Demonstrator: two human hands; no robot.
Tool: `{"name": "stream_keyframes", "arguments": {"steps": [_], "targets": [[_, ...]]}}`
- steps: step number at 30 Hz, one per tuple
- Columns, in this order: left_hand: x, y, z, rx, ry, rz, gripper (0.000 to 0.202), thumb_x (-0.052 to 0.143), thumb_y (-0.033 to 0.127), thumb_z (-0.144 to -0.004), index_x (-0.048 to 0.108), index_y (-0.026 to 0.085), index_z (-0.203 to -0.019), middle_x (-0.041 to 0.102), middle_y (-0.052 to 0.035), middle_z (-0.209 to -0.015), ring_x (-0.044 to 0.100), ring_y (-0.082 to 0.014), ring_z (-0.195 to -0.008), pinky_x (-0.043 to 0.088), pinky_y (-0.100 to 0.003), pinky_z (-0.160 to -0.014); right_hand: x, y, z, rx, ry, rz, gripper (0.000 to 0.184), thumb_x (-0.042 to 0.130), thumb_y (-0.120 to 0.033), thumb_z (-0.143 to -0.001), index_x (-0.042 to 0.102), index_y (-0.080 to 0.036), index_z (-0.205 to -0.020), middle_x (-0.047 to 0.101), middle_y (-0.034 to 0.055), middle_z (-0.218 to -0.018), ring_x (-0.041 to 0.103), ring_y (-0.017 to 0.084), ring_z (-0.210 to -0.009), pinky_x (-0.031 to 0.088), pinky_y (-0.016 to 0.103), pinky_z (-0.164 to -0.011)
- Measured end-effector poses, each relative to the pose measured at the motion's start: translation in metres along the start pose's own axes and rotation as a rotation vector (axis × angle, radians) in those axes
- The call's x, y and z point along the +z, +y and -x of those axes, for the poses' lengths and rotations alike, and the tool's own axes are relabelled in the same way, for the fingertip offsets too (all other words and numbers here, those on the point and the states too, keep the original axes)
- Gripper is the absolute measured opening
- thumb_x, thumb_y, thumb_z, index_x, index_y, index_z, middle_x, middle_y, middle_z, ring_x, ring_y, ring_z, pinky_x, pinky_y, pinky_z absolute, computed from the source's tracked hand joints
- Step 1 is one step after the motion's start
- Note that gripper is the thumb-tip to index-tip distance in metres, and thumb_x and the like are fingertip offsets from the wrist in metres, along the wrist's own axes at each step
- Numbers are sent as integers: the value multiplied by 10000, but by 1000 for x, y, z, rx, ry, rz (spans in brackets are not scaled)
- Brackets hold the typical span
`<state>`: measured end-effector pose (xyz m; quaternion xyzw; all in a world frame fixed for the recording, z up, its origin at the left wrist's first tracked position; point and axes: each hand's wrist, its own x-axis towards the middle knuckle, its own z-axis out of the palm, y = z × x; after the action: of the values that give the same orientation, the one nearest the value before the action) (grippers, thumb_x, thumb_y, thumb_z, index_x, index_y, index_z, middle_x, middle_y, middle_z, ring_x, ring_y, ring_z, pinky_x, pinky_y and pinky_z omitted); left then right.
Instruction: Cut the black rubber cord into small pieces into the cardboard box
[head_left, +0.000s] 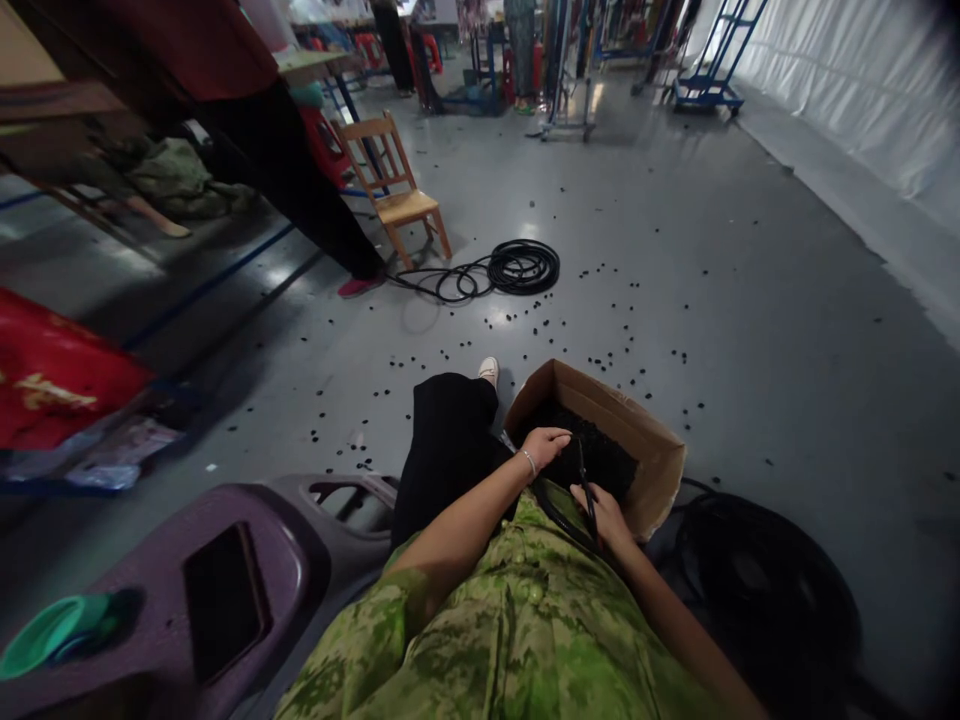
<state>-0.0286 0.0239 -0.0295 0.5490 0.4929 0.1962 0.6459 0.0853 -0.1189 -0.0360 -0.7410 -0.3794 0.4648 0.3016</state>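
Over an open cardboard box [654, 440] at my lap, my left hand [549, 447] is closed in a pinch at the upper end of a dark, narrow piece. My right hand [606, 512], slightly lower and to the right, has its fingers closed round a black cord [589, 492]. A loop of this cord curves down against my green patterned shirt. Whether a tool is also in the right hand is too small and dark to tell. Many small black pieces [600, 450] fill the bottom of the box.
Small black bits lie scattered over the grey floor. Ahead are a coiled black cord [523, 267], a wooden chair [409, 205] and a standing person's leg. At left, a purple stool [300, 560] bears a phone [225, 600] and a green cup [45, 635]. A dark coil [765, 580] lies right.
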Motion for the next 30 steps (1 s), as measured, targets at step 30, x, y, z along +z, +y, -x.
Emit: {"name": "stream_keyframes", "arguments": {"steps": [30], "targets": [[7,5,1,200,-112,-830,305,515,231,-873,704,185,-1108,705,-75,-1084,626,-194,-1024,452,-271,-935,6,14,7,-109,143,220,678,359,-792,-704,584,-172,-551,559,40,-552,503,159,-581,351,244,-547]]}}
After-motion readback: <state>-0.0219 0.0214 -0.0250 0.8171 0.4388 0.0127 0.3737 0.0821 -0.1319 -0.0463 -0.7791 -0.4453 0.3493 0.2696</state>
